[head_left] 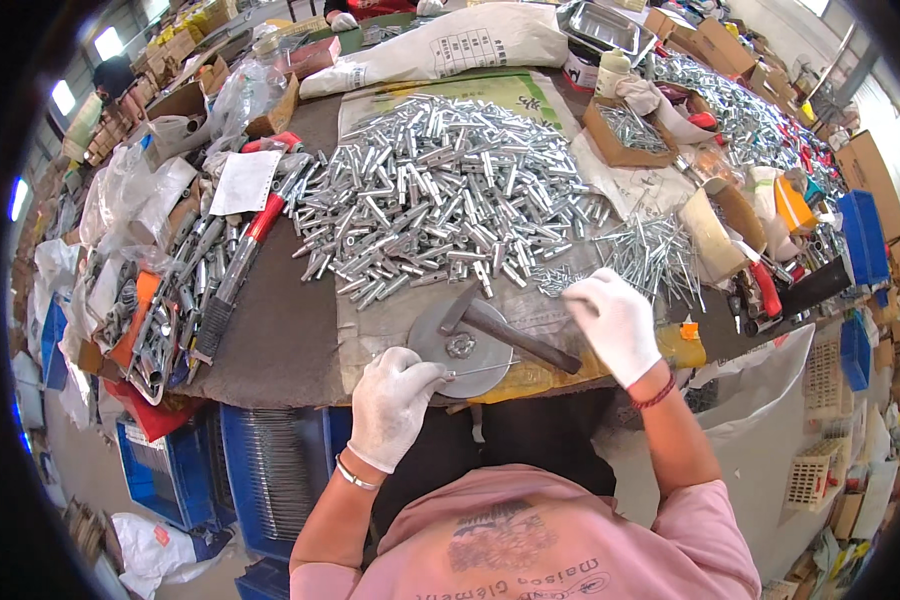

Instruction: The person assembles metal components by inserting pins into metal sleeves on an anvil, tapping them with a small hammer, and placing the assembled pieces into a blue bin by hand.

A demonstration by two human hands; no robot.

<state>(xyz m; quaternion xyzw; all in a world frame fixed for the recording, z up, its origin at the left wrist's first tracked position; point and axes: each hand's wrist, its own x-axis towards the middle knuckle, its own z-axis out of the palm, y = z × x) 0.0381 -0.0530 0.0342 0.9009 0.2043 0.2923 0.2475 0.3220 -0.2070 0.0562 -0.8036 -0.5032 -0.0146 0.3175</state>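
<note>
My left hand point(392, 402), in a white glove, is closed on a thin metal rod point(485, 369). The rod points right over the near edge of a round grey disc point(433, 335). A hammer point(520, 337) lies across that disc, its handle slanting toward my right hand. On the disc beside the hammer head sits a small shiny ring-like patch point(460, 345). My gloved right hand point(615, 318) is at the edge of a small heap of tiny metal parts point(555, 279). Its fingers are pinched together, and whatever they hold is hidden.
A large heap of metal sleeves point(450, 190) covers the middle of the bench. Long thin pins point(655, 255) lie to its right, near a cardboard box of pins point(630, 135). Tools with red handles point(265, 218) crowd the left. Blue crates point(270, 480) stand below the bench.
</note>
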